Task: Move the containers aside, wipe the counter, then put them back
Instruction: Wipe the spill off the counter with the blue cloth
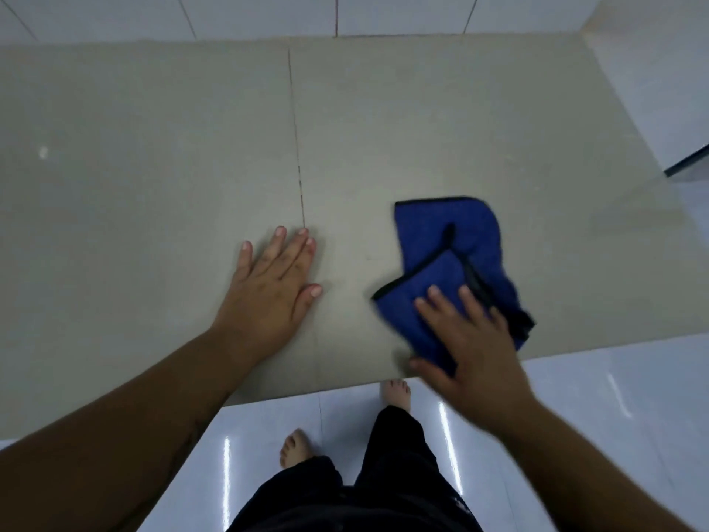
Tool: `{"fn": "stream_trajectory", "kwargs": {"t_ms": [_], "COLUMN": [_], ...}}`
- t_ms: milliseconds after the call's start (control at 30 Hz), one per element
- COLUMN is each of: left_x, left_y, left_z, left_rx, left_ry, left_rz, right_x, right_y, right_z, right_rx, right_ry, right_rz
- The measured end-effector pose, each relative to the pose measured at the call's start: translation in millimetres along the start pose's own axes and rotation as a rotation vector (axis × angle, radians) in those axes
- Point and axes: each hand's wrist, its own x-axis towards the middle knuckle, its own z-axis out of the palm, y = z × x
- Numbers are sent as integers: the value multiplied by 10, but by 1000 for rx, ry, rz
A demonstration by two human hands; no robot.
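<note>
Wiping step: near the front edge of the beige worktop (422,120), the right hand (472,339) lies with fingers spread flat on a folded blue cloth (452,263), while the left hand (272,286) rests open, palm down, just left of the seam (297,167). No containers are in view, so they are presumably set aside. Good practice would press evenly and sweep overlapping strokes from this edge toward the tiled wall (345,13), covering the seam.

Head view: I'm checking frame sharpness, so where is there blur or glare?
Head view: the right hand and blue cloth are motion-smeared; the left hand flat on the counter is sharper; bright streaks glare off the floor.
</note>
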Motion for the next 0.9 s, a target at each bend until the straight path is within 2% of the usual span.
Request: {"fn": "stream_trajectory", "kwargs": {"t_ms": [67,133,267,367,533,667,800,833,900], "left_x": [-146,-241,-275,-256,-266,-272,-89,25,310], "left_y": [-161,-298,-384,-387,-420,-402,-248,-143,111], "left_z": [-9,-24,-46,-40,10,9,-126,-191,-297], "left_rx": [-4,-10,-24,-60,-60,-69,-175,-207,-256], "left_ry": [-12,-18,-12,12,17,12,52,66,29], "left_rz": [-41,-75,-74,-80,-83,-80,-157,-147,-97], "right_x": [-78,118,775,1093,1145,1102,1124,1133,1159], "right_y": [-491,-735,-604,-444,-375,-388,-135,-34,111], "right_z": [99,119,108,77,54,-16,-305,-364,-442], "right_rx": [-45,-142,-174,-136,-51,14,327,362,337], "right_ry": [-20,-22,-25,-30,94,114,205,189,44], "right_rz": [8,99,381,489,469,430,365,351,367]}}
